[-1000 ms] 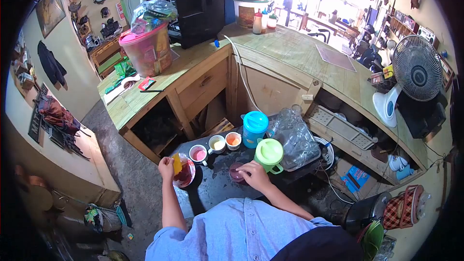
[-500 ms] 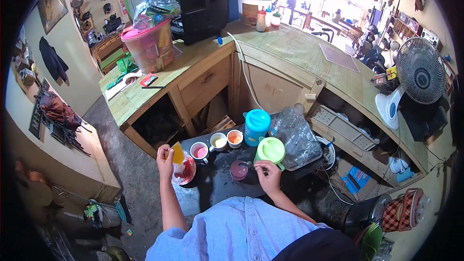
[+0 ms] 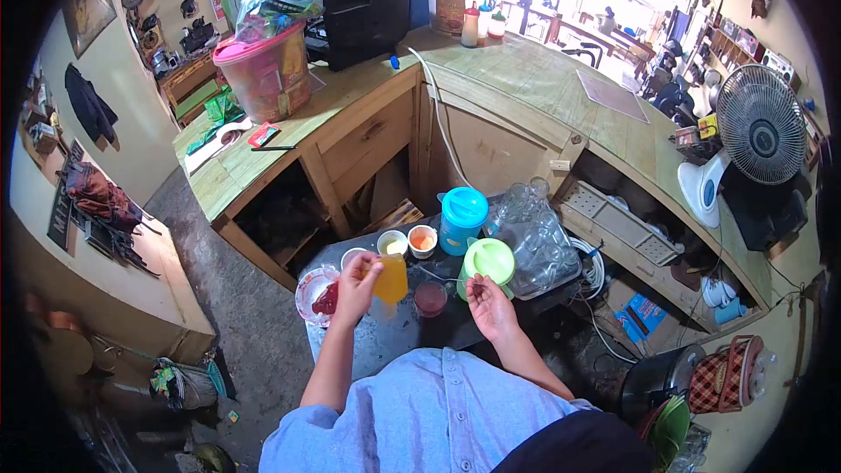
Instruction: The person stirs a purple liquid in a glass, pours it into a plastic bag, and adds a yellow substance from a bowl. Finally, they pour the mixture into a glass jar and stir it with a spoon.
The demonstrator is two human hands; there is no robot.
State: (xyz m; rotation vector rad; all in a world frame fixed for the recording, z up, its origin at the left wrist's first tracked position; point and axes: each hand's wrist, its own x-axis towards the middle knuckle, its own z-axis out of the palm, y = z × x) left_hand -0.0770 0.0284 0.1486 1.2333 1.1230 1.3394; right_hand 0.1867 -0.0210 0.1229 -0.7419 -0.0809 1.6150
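Note:
My left hand grips a flat yellow piece above the dark low table. Left of that hand lies a pale bowl with red content. Behind it stand a partly hidden white cup, a cup with pale yellow content and one with orange content. A small glass with pinkish content sits between my hands, a thin pale stick-like thing just above it. My right hand is palm up, fingers loosely bent and apart, before the green-lidded pitcher.
A blue pitcher stands behind the green one, beside a tray of clear glasses. Wooden counters wrap around the front, bearing a pink-lidded tub. A white fan is at the right, near a coiled cable.
My left hand has moved right with the yellow piece, from over the red bowl toward the small glass. My right hand has shifted slightly right and turned palm up, away from the glass.

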